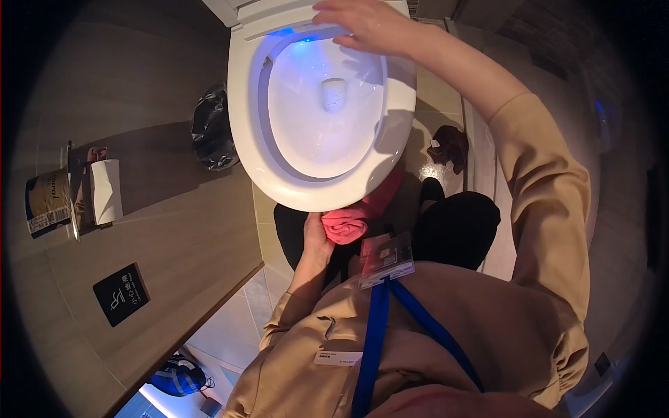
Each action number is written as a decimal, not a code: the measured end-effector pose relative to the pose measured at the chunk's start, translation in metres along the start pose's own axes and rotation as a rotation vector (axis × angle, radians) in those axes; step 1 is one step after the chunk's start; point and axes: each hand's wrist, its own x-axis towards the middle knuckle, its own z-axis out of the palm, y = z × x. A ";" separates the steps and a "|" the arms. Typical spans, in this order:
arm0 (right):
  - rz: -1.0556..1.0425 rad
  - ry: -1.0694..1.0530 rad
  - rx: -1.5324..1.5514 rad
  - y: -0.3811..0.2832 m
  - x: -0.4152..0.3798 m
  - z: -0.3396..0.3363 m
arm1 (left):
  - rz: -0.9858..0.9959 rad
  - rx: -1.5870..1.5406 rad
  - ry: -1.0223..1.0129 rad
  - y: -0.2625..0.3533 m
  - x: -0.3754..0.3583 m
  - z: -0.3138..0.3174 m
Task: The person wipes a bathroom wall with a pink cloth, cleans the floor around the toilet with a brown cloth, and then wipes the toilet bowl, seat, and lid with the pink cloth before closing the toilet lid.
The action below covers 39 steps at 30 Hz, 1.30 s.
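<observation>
Pink cloth [344,226] sits bunched in the left hand [318,240] just below the front rim of a white toilet [317,198], as a person in a tan top [446,299] bends over the open bowl. The step in hand appears to centre on the back of the seat, where the right hand [369,28] reaches palm-down, its fingers loosely spread and holding nothing visible; whether they touch the surface cannot be told. Any move from this pose would seem to call for a steady right wrist near the hinge end and a cloth kept gathered, clear of the water. The right arm sweeps out wide from the shoulder, elbow bent, forearm angled across the rear corner. The left arm, by contrast, is kept low and close to the body, its thumb and fingers closed around the cloth's side, some fingertips hidden. A black plastic bag [211,132] stands beside the bowl.
</observation>
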 end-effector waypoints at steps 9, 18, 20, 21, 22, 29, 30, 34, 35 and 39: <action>1.099 0.237 0.189 0.145 -0.158 -0.021 | 0.506 -0.037 0.246 0.055 -0.024 0.038; 1.461 -0.083 0.175 0.170 -0.328 0.099 | 0.681 0.159 0.372 0.050 -0.022 0.084; 1.523 -0.159 0.207 0.172 -0.344 0.125 | 0.663 0.174 0.435 0.051 -0.022 0.083; 1.465 -0.291 0.147 0.171 -0.346 0.134 | 0.659 0.156 0.489 0.050 -0.024 0.094; 1.403 -0.420 0.090 0.171 -0.349 0.146 | 0.660 0.158 0.490 0.050 -0.023 0.092; 1.174 -0.276 -0.070 0.193 -0.360 0.206 | 0.623 0.180 0.474 0.058 -0.023 0.049; 1.182 -0.322 -0.122 0.199 -0.359 0.209 | 0.607 0.192 0.490 0.058 -0.024 0.053; 1.142 -0.317 -0.166 0.208 -0.361 0.212 | 0.547 0.198 0.573 0.056 -0.026 0.074; 1.148 -0.315 -0.162 0.210 -0.362 0.211 | 0.548 0.204 0.573 0.057 -0.026 0.071; 1.024 -0.036 -0.068 0.235 -0.347 0.200 | 0.555 0.227 0.551 0.058 -0.029 0.045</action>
